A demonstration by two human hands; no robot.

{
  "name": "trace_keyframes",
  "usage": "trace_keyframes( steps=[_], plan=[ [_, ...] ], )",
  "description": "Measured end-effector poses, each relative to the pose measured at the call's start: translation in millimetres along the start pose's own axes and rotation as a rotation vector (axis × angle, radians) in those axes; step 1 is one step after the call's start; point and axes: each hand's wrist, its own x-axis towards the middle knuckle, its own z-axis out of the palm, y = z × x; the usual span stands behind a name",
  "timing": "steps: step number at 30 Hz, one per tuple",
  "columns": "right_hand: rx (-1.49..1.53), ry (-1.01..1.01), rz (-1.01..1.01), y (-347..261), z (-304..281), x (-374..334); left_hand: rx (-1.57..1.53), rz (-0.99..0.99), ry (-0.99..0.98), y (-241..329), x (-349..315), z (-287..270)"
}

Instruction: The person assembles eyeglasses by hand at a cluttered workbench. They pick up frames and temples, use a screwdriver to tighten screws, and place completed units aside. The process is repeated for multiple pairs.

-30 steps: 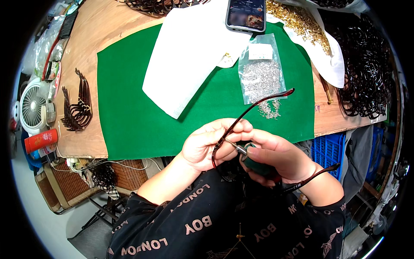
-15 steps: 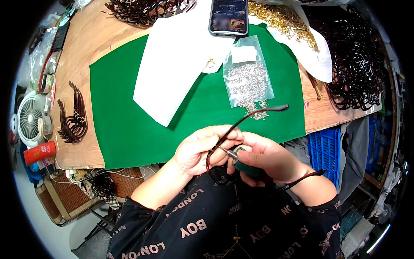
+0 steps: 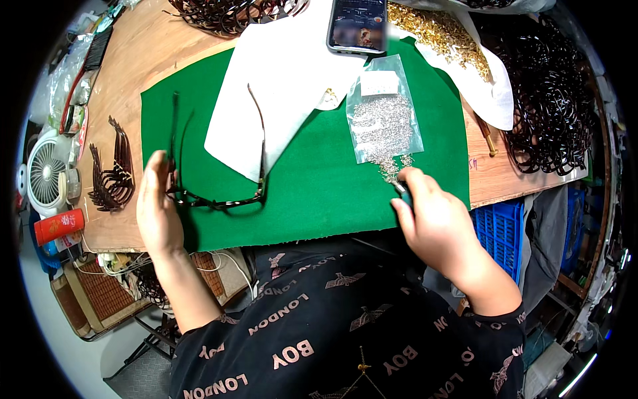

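A dark tortoiseshell eyeglass frame (image 3: pixel 226 203) is on the left of the green cloth, its two temples pointing away from me. At its left hinge side is my left hand (image 3: pixel 159 209), fingers stretched out and close against the frame; the thumb's contact is hidden. My right hand (image 3: pixel 435 216) is wrapped round a small screwdriver (image 3: pixel 403 194) with a dark green handle, mostly covered by the fingers. The screwdriver's tip points into tiny silver screws (image 3: pixel 390 169) spilled from the mouth of a clear plastic bag (image 3: pixel 409 110).
Green cloth (image 3: pixel 319 199) covers the wooden table (image 3: pixel 106 233). On it lie white sheeting (image 3: pixel 286 73) and a phone (image 3: pixel 357 26). Small gold parts (image 3: pixel 445 33) are heaped behind. Dark temples (image 3: pixel 114 176) lie left, with a dark pile (image 3: pixel 545 100) right. A small fan (image 3: pixel 50 169) stands left.
The eyeglass frame has gone from between my hands to the cloth on the left, along with my left hand. My right hand has moved forward with the screwdriver to the silver screws.
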Motion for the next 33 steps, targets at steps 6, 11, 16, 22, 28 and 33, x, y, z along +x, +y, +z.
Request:
trace_keyframes(
  steps=[6,11,16,22,28,33],
  plan=[
    [0.135,0.023,-0.04,-2,2,-5,1.026,0.59,-0.335,34,-48,79],
    [0.166,-0.041,-0.062,-2,0,-9,1.077,0.509,-0.363,33,-45,75],
    [0.123,-0.012,-0.147,-9,13,2,0.687,0.675,-0.089,49,-58,41],
    [0.049,-0.039,-0.182,-16,10,7,-0.176,0.781,-0.343,67,-48,18],
    [0.024,-0.047,-0.136,-12,11,3,-1.194,-0.198,-1.014,20,-55,81],
    [-0.011,-0.038,-0.113,-17,8,4,-1.383,-0.683,-0.976,-22,-76,114]
  ],
)
